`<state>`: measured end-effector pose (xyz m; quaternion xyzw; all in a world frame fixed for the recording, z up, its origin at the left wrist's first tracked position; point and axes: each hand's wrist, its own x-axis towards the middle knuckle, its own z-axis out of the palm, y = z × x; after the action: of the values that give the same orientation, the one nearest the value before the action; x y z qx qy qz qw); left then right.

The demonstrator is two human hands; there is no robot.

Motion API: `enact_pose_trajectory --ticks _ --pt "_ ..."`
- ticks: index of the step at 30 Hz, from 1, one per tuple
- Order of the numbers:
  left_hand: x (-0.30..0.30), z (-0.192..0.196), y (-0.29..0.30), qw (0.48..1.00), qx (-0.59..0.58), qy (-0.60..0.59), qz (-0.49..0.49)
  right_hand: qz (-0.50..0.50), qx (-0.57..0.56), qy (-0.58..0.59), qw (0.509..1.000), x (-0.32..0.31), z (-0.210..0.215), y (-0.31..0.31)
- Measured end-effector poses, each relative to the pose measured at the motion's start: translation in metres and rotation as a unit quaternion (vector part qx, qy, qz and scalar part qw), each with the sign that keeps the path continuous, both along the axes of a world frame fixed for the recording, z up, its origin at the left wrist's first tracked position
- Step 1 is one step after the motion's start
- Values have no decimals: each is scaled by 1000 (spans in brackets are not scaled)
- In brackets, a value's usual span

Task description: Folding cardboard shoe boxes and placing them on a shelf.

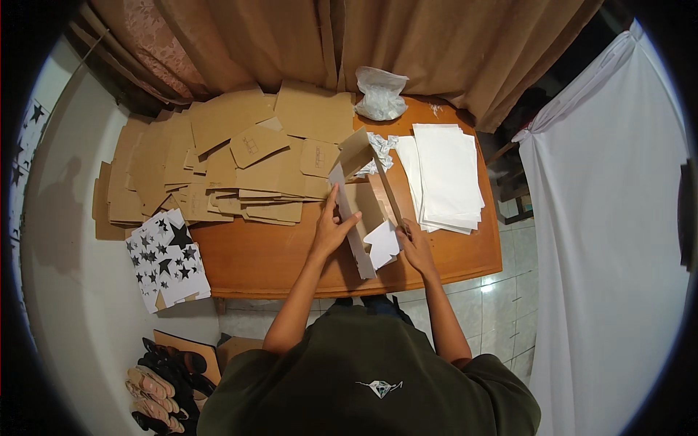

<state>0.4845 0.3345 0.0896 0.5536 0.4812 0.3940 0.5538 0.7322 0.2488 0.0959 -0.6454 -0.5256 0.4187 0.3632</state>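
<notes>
Between my hands, a partly folded cardboard box (351, 221), white on one face and brown on the other, is tilted above the front of the wooden table. My left hand (334, 227) grips its left wall, the thumb over the upper edge and the fingers along the outer side. At the right wall, my right hand (416, 249) holds the panel near its front corner, fingers closed on the edge. A white notched flap (383, 244) shows inside the near end. The far end of the box stands up near some crumpled white paper (382, 150).
Flat brown cardboard sheets (269, 168) pile up on the table's left. White paper (445, 178) is stacked at the right, and a clear plastic bag (382, 93) sits at the back. Star-patterned sheets (167, 258) overhang the left corner. Shoes (156, 392) are on the lower left.
</notes>
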Motion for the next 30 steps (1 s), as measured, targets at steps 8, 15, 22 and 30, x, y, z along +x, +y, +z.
enact_pose_trajectory --ticks 8,15,22,30 --pt "36 47 9 1000 1 -14 11 62 47 -110 991 13 25 15" --pt "54 59 18 998 34 43 26 -123 -123 -118 978 0 33 32" --pt "55 47 8 973 121 194 45 -95 -196 14 976 0 35 44" --pt "28 12 -3 955 121 258 85 48 -113 127 984 1 28 30"
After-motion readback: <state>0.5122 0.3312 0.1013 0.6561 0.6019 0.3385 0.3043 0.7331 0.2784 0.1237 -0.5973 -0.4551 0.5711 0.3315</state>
